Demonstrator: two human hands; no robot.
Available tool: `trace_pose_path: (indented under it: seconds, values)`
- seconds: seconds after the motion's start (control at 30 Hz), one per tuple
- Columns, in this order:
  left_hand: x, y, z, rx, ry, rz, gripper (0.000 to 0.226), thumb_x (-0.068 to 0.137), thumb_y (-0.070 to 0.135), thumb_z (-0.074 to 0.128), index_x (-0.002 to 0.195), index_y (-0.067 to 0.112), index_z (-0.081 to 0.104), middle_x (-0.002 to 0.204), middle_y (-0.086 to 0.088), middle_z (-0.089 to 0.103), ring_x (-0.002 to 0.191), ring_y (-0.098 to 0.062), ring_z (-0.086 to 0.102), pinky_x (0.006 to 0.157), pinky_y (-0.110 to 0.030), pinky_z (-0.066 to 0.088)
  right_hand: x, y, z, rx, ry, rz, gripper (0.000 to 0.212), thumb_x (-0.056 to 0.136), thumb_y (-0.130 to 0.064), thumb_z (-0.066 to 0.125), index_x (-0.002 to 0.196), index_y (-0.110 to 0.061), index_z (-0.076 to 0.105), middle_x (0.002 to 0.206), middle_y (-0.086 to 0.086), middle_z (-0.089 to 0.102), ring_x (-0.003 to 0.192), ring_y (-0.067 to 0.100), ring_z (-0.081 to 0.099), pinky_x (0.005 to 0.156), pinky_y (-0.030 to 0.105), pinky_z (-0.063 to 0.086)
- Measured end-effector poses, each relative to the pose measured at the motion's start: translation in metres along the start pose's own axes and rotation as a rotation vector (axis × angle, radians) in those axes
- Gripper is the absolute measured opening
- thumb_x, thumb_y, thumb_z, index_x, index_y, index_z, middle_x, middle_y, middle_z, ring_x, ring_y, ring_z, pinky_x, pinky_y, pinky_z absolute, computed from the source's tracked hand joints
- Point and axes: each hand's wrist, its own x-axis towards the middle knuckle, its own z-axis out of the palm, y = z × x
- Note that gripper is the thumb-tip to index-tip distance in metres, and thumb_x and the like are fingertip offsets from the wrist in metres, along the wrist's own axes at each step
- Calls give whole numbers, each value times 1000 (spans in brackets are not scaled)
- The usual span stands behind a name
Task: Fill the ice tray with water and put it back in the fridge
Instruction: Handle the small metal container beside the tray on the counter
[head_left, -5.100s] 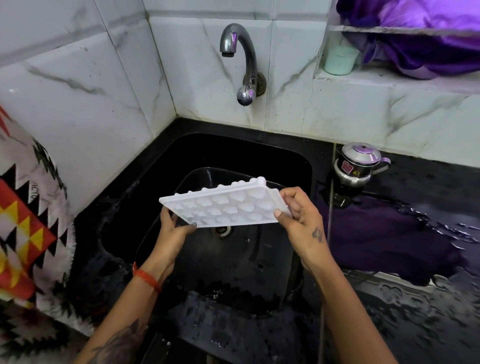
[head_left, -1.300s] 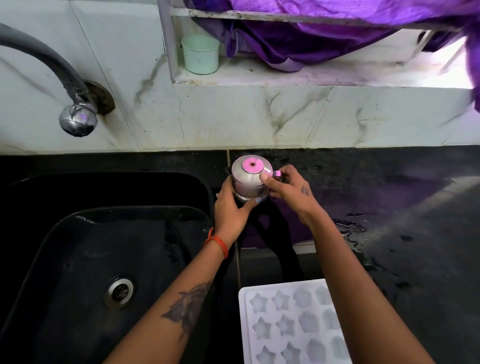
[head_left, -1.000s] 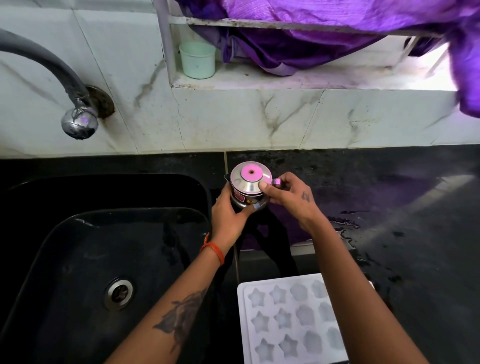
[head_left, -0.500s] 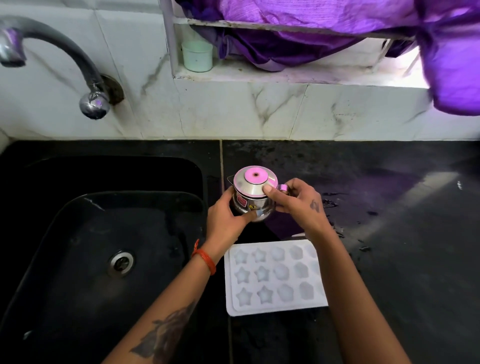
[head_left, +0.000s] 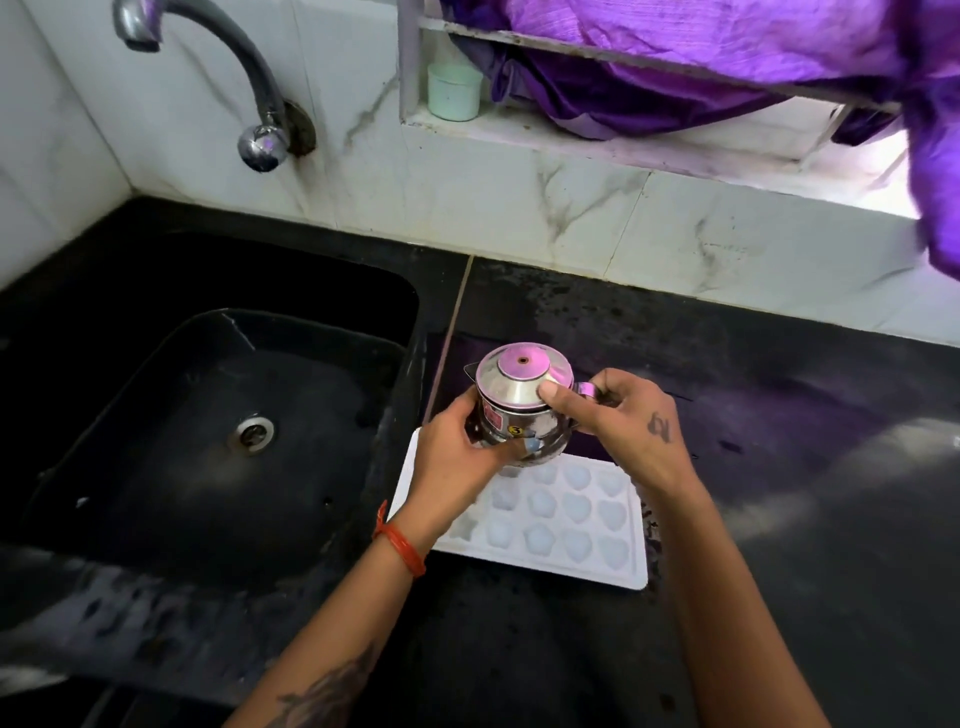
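Head view: the white ice tray lies flat on the black worktop, just right of the sink — directly under both hands. The left hand cups the steel pot from the side; the right hand grips its handle, thumb pressed on the lid — pot held above the tray's far edge.
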Motion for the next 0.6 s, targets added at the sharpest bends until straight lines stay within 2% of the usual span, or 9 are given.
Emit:
trace_pose_path:
  seconds: [0.1,0.23,0.37,0.5,0.6]
  values:
    - [-15,0,11,-63,33,-39,66,63,19,87,124,15,59,106,0,71,99,-11,66,88,-29,54,-5,2,-10,-42,-23,-35,52,65,-56,77,65,-7,59,67,7,68,74,26,66,74,46,55]
    - [-31,-4,22,-87,89,-62,54,66,20,85,115,20,64,102,3,72,96,-8,66,85,-30,55,-12,-2,-17,-142,-49,-97,51,66,-59,74,63,-10,60,64,6,67,62,17,60,59,32,45]
    - [-40,-10,28,-140,119,-80,50,65,26,85,110,22,66,105,1,71,96,-7,66,86,-35,56,-16,-7,-17,-231,-63,-147,55,64,-63,71,62,-9,59,61,6,66,61,19,60,57,32,47]
    - [-47,-13,27,-193,132,-83,41,68,20,84,106,19,68,103,0,72,93,-5,67,84,-26,54,-20,-12,-13,-327,-67,-179,54,64,-66,68,60,-13,57,53,-3,57,52,8,49,50,22,36]
    - [-50,-12,26,-253,133,-97,40,68,18,83,104,17,68,100,0,73,91,-6,69,80,-19,52,-23,-19,-11,-373,-63,-202,54,63,-67,67,56,-16,52,48,-7,50,48,5,44,49,21,31]
